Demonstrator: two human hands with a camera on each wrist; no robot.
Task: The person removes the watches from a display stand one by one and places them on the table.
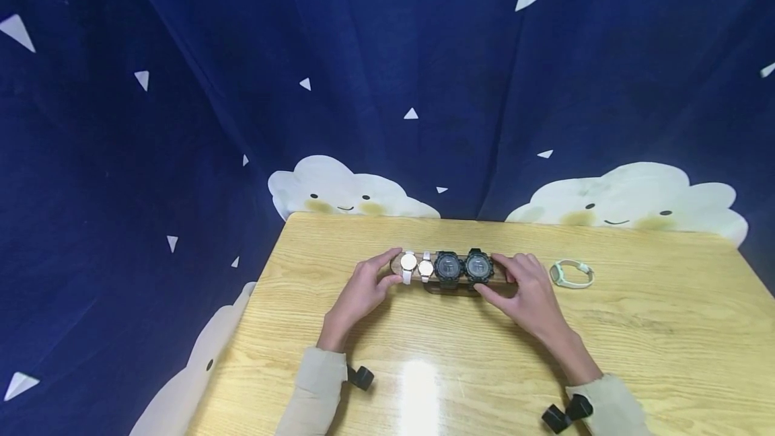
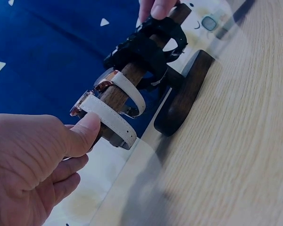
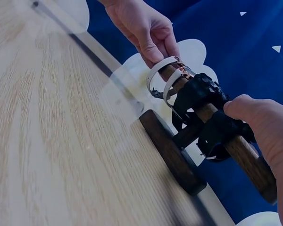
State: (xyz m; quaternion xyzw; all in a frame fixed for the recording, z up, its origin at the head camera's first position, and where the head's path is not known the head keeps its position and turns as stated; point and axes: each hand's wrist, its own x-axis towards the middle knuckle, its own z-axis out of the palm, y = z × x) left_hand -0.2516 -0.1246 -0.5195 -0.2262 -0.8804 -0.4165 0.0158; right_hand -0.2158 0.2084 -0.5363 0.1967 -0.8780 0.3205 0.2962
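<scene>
A dark wooden watch stand (image 2: pixel 184 99) has a horizontal bar on a flat base. Two white-strapped watches (image 1: pixel 408 262) (image 1: pixel 426 268) circle the bar's left part. Beside them sit two black digital watches (image 1: pixel 448 266) (image 1: pixel 479 265). My left hand (image 1: pixel 363 286) holds the bar's left end between thumb and fingers, its thumb against the outer white strap (image 2: pixel 111 120). With thumb and fingers, my right hand (image 1: pixel 525 291) grips the outermost black watch (image 3: pixel 219 134) near the bar's right end. The right hand's other fingers are hidden in the right wrist view.
A pale green watch (image 1: pixel 572 274) lies on the wooden table (image 1: pixel 666 315), right of the stand. Behind the table hangs a dark blue curtain (image 1: pixel 375 52) with white triangles and clouds. Small black devices (image 1: pixel 361 377) are strapped to both wrists.
</scene>
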